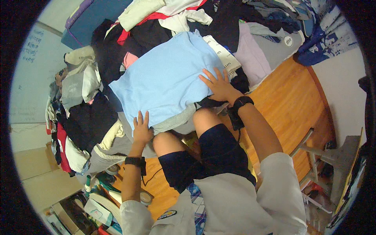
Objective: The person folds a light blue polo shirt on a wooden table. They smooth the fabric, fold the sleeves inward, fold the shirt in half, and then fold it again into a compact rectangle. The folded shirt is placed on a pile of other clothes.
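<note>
A light-blue garment [168, 74] lies spread in front of my knees, on top of a heap of clothes; its exact kind cannot be made out. At its near left corner rests my left hand [143, 131], fingers apart and pointing away from me. My right hand [220, 87] lies on the right edge of the cloth with its fingers spread. Neither hand grips anything. Grey fabric [174, 120] shows under the near edge of the garment. Beside its right edge is a white cloth [223, 55] with dark print.
Black clothing [88, 121] and a grey-and-white bundle [80, 80] are piled on the left. A lilac-and-grey piece [252, 58] lies at the right, beside the bare wooden floor [291, 103]. Farther right stands a grey stool [337, 156]. A whiteboard [31, 78] is on the left.
</note>
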Motion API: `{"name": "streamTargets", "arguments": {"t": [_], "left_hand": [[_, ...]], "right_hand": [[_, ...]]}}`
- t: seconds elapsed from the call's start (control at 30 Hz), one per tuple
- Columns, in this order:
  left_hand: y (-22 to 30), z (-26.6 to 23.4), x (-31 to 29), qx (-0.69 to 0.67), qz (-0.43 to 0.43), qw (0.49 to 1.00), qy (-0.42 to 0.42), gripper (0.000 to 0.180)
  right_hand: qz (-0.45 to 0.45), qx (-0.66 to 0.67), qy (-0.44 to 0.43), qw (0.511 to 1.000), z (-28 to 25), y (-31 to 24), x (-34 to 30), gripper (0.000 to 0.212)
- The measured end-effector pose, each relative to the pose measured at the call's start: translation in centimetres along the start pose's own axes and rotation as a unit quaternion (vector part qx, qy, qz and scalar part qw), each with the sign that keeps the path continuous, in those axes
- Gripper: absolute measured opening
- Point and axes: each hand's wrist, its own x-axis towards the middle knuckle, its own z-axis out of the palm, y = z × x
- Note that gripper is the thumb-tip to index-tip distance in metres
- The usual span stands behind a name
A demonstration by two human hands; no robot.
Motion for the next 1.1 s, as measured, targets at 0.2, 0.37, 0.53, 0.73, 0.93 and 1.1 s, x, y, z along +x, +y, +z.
{"name": "streamTargets", "arguments": {"t": [0.2, 0.37, 0.53, 0.73, 0.93, 1.1], "left_hand": [[-0.5, 1.3, 0.0, -0.016, 0.04, 0.998, 0.043, 0.077], [-0.6, 1.9, -0.1, -0.014, 0.028, 0.999, 0.022, 0.076], [0.0, 2.1, 0.5, 0.005, -0.05, 0.997, -0.059, 0.08], [0.4, 2.6, 0.5, 0.017, -0.063, 0.997, -0.031, 0.077], [3.6, 1.3, -1.2, 0.102, -0.159, 0.982, -0.009, 0.067], [9.7, 1.6, -7.9, -0.053, -0.17, 0.984, 0.023, 0.058]], "right_hand": [[0.004, -0.026, -0.031, 0.999, 0.1, 0.2, 0.5, 0.087], [-0.01, -0.034, -0.023, 0.999, 0.6, 0.5, 0.3, 0.091], [0.005, -0.053, -0.058, 0.997, -0.1, 0.1, 0.5, 0.092], [0.002, -0.03, -0.067, 0.997, -4.0, -1.8, -0.2, 0.078], [-0.186, -0.052, 0.188, 0.963, -0.3, -11.0, 3.0, 0.051], [-0.207, -0.068, 0.064, 0.974, 5.2, -12.9, 6.6, 0.053]]}}
